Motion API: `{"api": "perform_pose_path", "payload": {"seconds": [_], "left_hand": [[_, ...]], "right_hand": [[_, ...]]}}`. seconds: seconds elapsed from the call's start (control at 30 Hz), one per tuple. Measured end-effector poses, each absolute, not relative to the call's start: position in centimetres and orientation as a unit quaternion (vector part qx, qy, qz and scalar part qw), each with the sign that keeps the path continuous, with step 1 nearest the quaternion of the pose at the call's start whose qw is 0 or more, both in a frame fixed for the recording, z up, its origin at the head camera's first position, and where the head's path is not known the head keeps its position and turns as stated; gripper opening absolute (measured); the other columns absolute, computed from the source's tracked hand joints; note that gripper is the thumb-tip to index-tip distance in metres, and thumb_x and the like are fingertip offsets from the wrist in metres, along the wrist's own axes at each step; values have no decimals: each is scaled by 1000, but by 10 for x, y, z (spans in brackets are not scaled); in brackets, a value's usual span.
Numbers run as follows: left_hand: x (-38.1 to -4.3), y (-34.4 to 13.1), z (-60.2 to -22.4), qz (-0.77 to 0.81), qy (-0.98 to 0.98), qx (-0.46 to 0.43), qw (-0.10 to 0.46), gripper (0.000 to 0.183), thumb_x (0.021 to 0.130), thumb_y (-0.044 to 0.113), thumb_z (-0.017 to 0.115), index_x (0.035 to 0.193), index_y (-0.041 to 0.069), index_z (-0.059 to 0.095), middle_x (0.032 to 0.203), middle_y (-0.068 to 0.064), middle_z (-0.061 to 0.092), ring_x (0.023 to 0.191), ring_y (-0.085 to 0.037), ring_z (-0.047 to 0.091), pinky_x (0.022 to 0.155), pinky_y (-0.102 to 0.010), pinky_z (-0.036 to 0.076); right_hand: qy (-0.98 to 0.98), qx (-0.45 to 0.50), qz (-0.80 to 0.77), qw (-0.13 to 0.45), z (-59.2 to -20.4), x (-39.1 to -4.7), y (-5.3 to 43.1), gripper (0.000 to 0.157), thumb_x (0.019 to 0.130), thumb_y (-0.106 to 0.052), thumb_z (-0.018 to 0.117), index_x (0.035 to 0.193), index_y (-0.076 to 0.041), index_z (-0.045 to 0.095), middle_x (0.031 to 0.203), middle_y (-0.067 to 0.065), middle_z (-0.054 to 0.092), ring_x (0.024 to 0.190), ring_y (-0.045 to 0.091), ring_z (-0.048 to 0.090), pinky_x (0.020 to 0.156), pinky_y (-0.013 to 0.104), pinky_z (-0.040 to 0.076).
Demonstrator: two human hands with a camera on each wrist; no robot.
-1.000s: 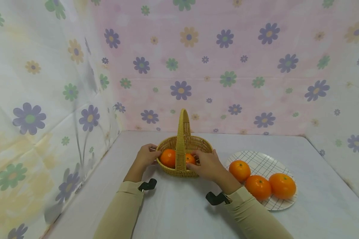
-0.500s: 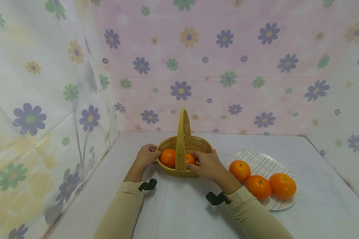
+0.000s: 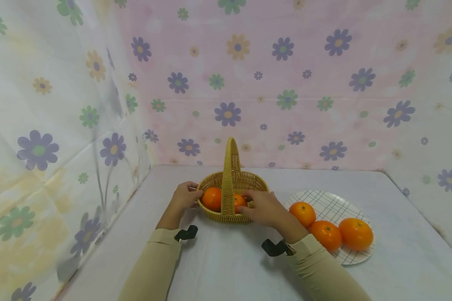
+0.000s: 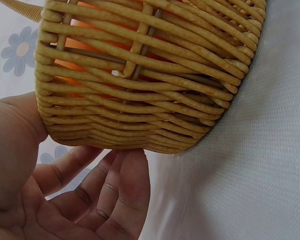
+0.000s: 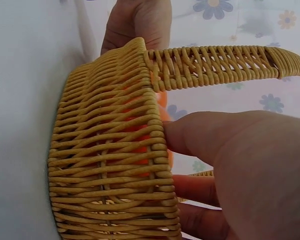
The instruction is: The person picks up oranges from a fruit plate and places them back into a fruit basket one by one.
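A yellow wicker basket [image 3: 227,218] with a tall arched handle stands on the table and holds two oranges: a left orange [image 3: 211,199] and a right orange [image 3: 239,203], partly behind the handle. My left hand [image 3: 182,196] grips the basket's left end; the left wrist view shows thumb and fingers at its rim. My right hand [image 3: 266,207] reaches over the right side of the rim, its fingertips beside the right orange and slightly spread. In the right wrist view the thumb [image 5: 200,132] lies over the rim while the other fingers are partly hidden inside the basket.
An oval white plate [image 3: 325,198] with a dark grid pattern lies right of the basket, bearing three more oranges [image 3: 356,234]. My right forearm passes close to the plate's left edge. Flower-printed cloth [image 3: 256,104] hangs behind and at both sides of the white-covered table [image 3: 222,267].
My right hand has drawn slightly to the right, leaving more of the right orange in view. The left hand and the basket have not visibly moved.
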State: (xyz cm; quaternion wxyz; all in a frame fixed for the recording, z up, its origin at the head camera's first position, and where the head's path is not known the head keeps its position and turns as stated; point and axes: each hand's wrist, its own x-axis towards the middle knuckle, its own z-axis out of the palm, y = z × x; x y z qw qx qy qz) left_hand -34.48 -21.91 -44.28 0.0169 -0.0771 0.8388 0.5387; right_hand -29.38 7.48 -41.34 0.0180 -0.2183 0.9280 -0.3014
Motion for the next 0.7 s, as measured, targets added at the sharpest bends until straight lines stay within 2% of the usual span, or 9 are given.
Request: {"api": "perform_pose_path", "payload": {"seconds": [0.17, 0.27, 0.7], "left_hand": [[-344, -218, -442, 537, 840, -79, 16, 38, 93, 20, 70, 127, 2, 63, 121, -20, 67, 94, -26, 70, 73, -34, 66], [-342, -218, -441, 531, 843, -82, 18, 38, 93, 20, 70, 127, 3, 63, 121, -20, 67, 96, -27, 70, 73, -34, 66], [-343, -218, -441, 531, 843, -83, 18, 37, 94, 20, 68, 126, 3, 63, 121, -20, 66, 95, -26, 70, 74, -34, 66]], "right_hand": [[932, -209, -294, 20, -407, -294, 79, 48, 94, -41, 73, 135, -16, 67, 131, 2, 70, 124, 25, 63, 114, 56, 44], [930, -207, -302, 22, -402, -294, 83, 47, 93, -38, 74, 133, -14, 68, 132, 4, 69, 125, 26, 63, 105, 50, 54], [920, -228, -319, -9, -388, -297, 103, 45, 94, -34, 73, 133, -10, 68, 133, 5, 68, 127, 29, 61, 107, 53, 51]]}}
